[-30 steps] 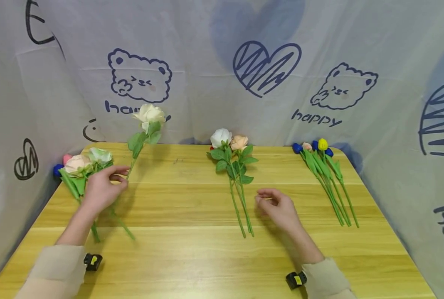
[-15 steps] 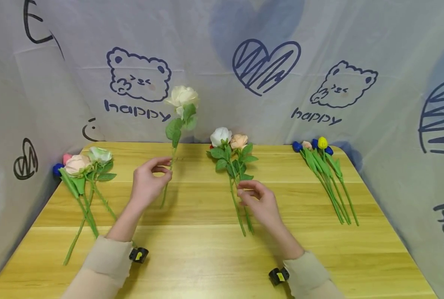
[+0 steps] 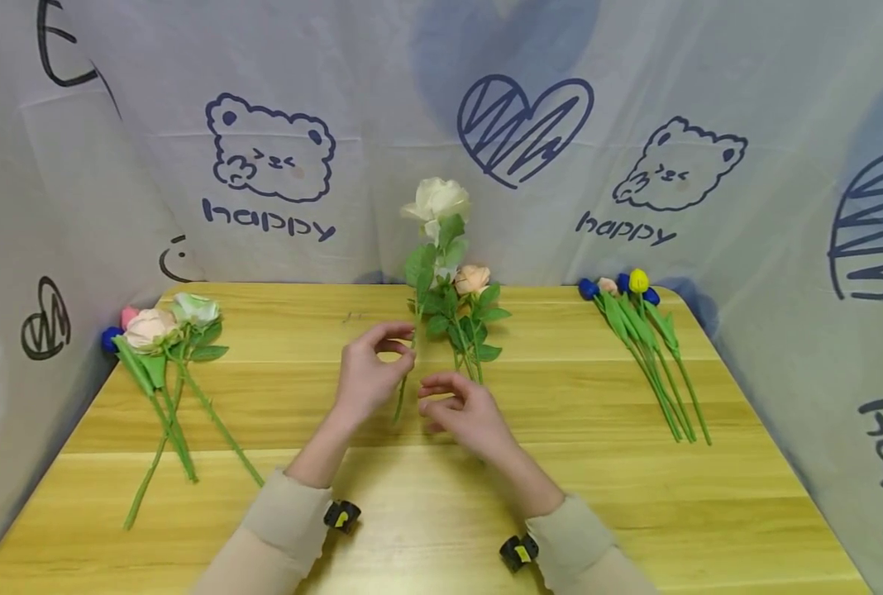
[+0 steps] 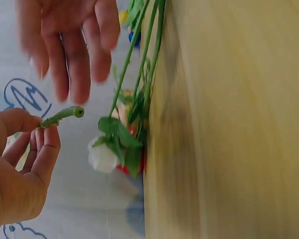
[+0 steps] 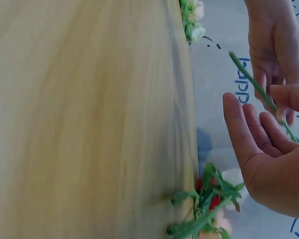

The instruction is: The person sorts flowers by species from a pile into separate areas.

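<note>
My left hand (image 3: 373,368) pinches the green stem of a cream-white rose (image 3: 438,202) between thumb and fingers, holding it upright above the table. In the left wrist view the cut stem end (image 4: 78,112) pokes out past the fingertips. My right hand (image 3: 465,413) hovers just right of the stem with fingers loosely bent, holding nothing; the right wrist view shows its thumb and fingers (image 5: 233,112) apart. Behind both hands lies a middle bunch with a peach rose (image 3: 473,279), a white rose (image 4: 103,158) and a red bloom (image 4: 123,169), partly covered in the head view by the held rose.
At the left of the wooden table (image 3: 605,529) lie a pale pink rose (image 3: 150,329), a green-white rose (image 3: 198,309) and tulips with blue (image 3: 112,339) and pink heads. Several tulips (image 3: 638,330) lie at the right. A printed cloth (image 3: 397,107) hangs behind.
My left hand has carried the cream-white rose rightward from the left bunch to the middle. My right hand has moved left toward its stem.
</note>
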`<state>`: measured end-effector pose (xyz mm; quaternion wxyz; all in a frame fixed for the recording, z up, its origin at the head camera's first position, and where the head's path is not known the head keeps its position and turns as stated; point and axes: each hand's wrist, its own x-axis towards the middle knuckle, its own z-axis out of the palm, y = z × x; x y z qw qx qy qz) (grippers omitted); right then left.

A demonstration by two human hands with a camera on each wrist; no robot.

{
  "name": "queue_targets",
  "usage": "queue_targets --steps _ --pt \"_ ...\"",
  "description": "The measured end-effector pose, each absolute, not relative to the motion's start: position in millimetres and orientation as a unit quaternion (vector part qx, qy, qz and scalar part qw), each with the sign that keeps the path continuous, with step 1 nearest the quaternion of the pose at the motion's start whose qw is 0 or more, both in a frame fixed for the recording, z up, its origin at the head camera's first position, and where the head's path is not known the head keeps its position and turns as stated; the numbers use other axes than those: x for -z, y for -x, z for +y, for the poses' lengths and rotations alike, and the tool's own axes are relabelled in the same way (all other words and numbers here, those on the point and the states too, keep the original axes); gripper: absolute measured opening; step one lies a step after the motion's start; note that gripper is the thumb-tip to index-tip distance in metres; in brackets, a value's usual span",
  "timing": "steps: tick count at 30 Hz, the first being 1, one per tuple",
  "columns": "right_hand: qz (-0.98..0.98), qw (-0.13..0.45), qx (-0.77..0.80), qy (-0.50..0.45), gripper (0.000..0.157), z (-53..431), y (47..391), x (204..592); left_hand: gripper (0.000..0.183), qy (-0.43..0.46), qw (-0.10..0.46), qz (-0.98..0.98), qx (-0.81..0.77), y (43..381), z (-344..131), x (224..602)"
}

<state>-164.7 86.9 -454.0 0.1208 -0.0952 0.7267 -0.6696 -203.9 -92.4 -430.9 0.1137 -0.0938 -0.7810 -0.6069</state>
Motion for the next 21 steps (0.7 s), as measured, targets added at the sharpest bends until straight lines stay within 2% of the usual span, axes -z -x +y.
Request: queue_targets --steps 13,21 --pt "0.712 0.104 0.693 0.039 0.028 78.2 162.7 455.7 0.035 0.069 0.121 -0.754 0.642 200.3 -61.7 436.8" --pt "0.708 0.1 0.698 0.033 0.028 83.3 163.7 454.3 0.033 0.078 0.13 -0.755 0.638 199.4 -57.6 437.0"
